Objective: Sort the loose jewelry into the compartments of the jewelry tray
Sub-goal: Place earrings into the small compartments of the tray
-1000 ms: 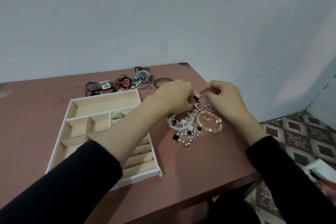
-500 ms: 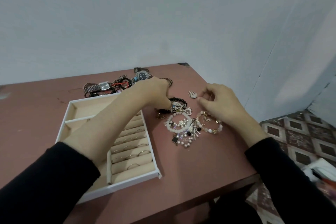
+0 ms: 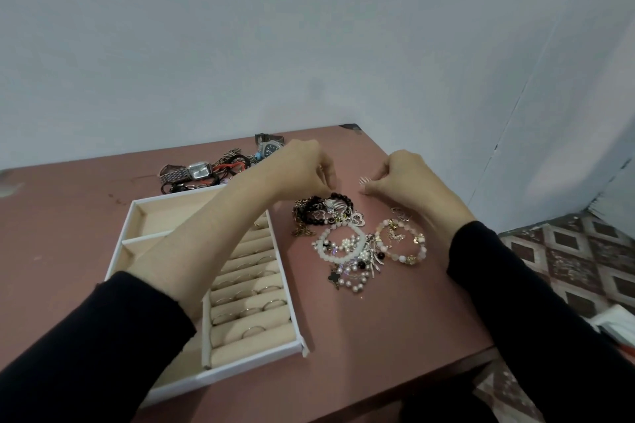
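Note:
A white jewelry tray (image 3: 136,214) with beige lining lies on the left of the reddish table; its ring rolls (image 3: 252,288) hold several rings. Right of it is a tangle of bead bracelets (image 3: 343,245), a pink bead bracelet (image 3: 402,244) and a black bead bracelet (image 3: 321,211). My left hand (image 3: 304,172) hovers just behind the black bracelet with its fingers bunched downward; whether it holds anything is hidden. My right hand (image 3: 403,178) pinches a small silver fan-shaped charm (image 3: 364,180) at the table surface, behind the pile.
Behind the tray lie watches and cord bracelets (image 3: 201,172), with a round-faced watch (image 3: 271,148) further back. The table's right edge (image 3: 446,359) drops to a patterned floor. A grey wall rises behind the table.
My left hand has drawn back from the bracelet tangle toward the rear, uncovering the black bead bracelet. My right hand has pulled the silver charm out of the tangle, and my left forearm now crosses the tray.

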A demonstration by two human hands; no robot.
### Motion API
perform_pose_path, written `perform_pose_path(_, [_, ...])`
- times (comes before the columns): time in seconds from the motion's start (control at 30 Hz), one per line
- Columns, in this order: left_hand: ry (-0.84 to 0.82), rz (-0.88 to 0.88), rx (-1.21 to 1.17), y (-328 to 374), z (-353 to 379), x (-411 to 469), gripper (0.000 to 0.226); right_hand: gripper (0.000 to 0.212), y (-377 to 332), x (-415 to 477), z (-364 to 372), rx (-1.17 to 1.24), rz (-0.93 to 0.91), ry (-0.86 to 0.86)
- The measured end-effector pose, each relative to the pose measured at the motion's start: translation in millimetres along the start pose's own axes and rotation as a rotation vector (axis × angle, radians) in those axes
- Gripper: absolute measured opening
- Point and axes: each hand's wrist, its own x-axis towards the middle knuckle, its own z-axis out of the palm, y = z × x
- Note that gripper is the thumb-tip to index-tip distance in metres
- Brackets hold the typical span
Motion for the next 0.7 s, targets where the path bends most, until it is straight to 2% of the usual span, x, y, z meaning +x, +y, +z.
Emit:
perform_pose_path(0.1, [-0.059,0.037,0.002,-2,-2,-3,0.014,0.013,-5,1,1,0.085,0.034,-0.031])
perform_pose_path(0.2, [-0.066,0.076,0.049,-3,-1,-5,0.020,0.020,-7,-1,10,0.182,-0.007,0.041])
perform_pose_path(0.3, [-0.049,0.110,0.105,-3,2,-5,0.027,0.010,-9,-2,14,0.316,-0.053,0.147])
perform_pose_path(0.43, [-0.039,0.114,0.182,-3,4,-4,0.035,0.012,-11,-1,16,0.386,-0.097,0.209])
perform_pose_path(0.53, [-0.067,0.128,0.233,-2,6,-1,0.033,0.013,-10,0,17,0.385,-0.101,0.235])
perform_pose_path(0.7, [-0.020,0.125,0.206,0,10,2,0.020,0.014,-9,1,18,0.373,-0.109,0.263])
